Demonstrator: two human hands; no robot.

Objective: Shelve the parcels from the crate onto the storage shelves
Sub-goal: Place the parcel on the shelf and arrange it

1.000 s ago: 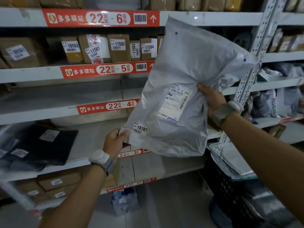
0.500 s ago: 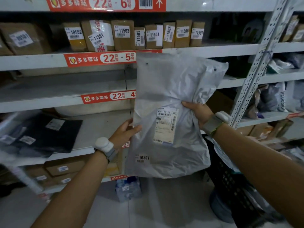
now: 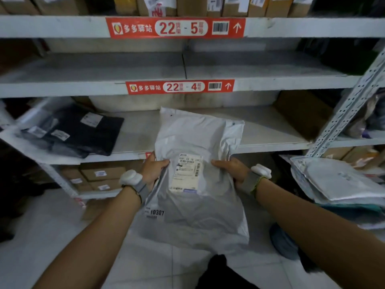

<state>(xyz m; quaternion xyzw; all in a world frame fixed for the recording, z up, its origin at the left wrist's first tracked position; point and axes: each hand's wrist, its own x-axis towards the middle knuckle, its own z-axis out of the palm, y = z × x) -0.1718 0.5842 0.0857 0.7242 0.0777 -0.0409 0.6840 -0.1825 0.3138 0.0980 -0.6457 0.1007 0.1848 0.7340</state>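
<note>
At the shelf edge below the 22-4 label, grey parcel half on the shelf, half overhanging. Left hand and right hand each grip a side. Not fully shelved; more parcels wait at right.

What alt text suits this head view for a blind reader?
The left hand and right hand grip a grey parcel by its sides, its top end over the shelf under the 22-4 label; a black parcel lies there too.
</note>
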